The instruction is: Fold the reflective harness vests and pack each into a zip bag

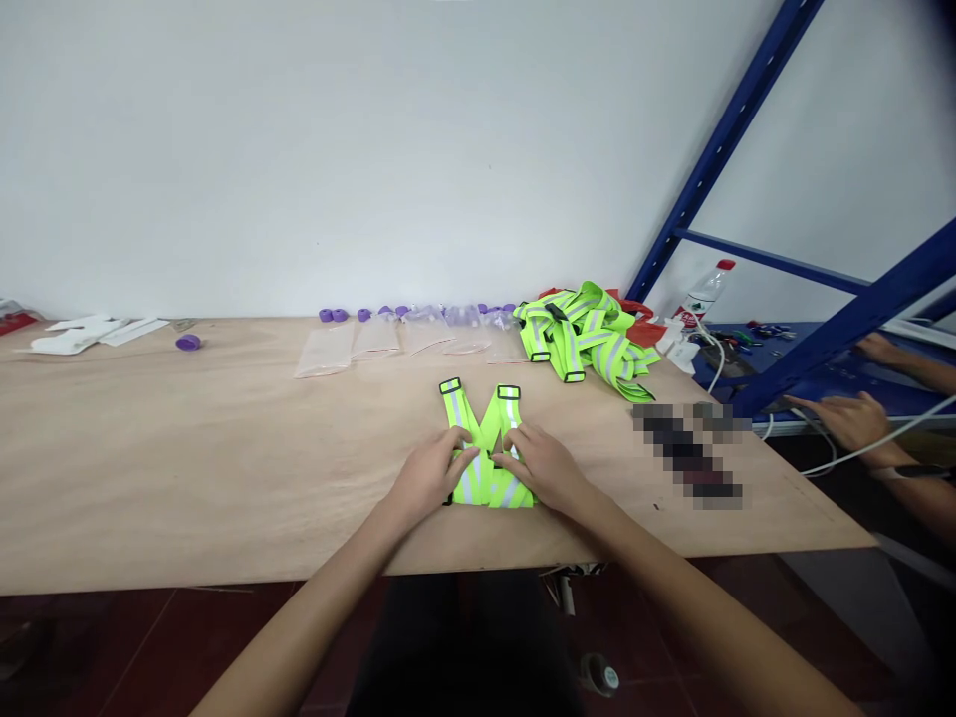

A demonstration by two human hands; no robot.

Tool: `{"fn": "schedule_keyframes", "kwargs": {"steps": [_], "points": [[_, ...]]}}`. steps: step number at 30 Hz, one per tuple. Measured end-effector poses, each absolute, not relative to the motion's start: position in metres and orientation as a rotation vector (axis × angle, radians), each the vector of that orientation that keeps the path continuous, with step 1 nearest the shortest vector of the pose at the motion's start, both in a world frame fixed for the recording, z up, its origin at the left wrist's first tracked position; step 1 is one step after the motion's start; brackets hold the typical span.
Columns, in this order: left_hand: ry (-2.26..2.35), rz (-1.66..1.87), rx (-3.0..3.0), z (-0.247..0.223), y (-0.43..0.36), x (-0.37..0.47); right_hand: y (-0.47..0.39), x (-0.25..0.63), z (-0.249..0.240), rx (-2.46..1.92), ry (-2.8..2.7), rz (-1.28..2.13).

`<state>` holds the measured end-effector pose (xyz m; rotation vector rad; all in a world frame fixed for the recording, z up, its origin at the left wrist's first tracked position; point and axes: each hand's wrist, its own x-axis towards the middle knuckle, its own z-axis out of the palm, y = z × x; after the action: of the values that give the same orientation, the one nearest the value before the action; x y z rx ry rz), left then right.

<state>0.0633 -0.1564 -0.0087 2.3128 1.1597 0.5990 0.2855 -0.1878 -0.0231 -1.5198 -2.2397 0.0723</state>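
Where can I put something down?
Bare tabletop spreads left of the left hand, in front of the purple roll. A smaller patch lies between the right hand and heaped reflective straps. Behind the hands it's crowded: plastic bags, those straps, a bottle.

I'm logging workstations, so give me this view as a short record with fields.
Left hand: touching the left side of the yellow-green reflective straps
Right hand: touching their right side
Surface: wooden tabletop
Near wall: clear bags, lying in a row
Right of bags: heap of similar straps
Far right: another person's hand, near the blue rack
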Motion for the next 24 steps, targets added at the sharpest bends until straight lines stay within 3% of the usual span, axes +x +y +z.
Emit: {"fn": "schedule_keyframes", "kwargs": {"steps": [5,11,16,24], "points": [[1.278,0.683,2.329,-0.018,-0.154,0.073,-0.189,0.279,-0.034,-1.586,-2.157,-0.531],[1.187,0.782,2.217,-0.023,-0.166,0.076,-0.193,0.278,-0.035,-1.472,-2.201,-0.655],[1.225,0.665,2.296,-0.027,-0.171,0.077,-0.208,0.282,-0.032,-1.485,-2.202,-0.494],[1.231,0.403,2.441,-0.018,-0.176,0.080,-0.243,0.283,-0.034,-1.597,-2.072,0.224]]}}
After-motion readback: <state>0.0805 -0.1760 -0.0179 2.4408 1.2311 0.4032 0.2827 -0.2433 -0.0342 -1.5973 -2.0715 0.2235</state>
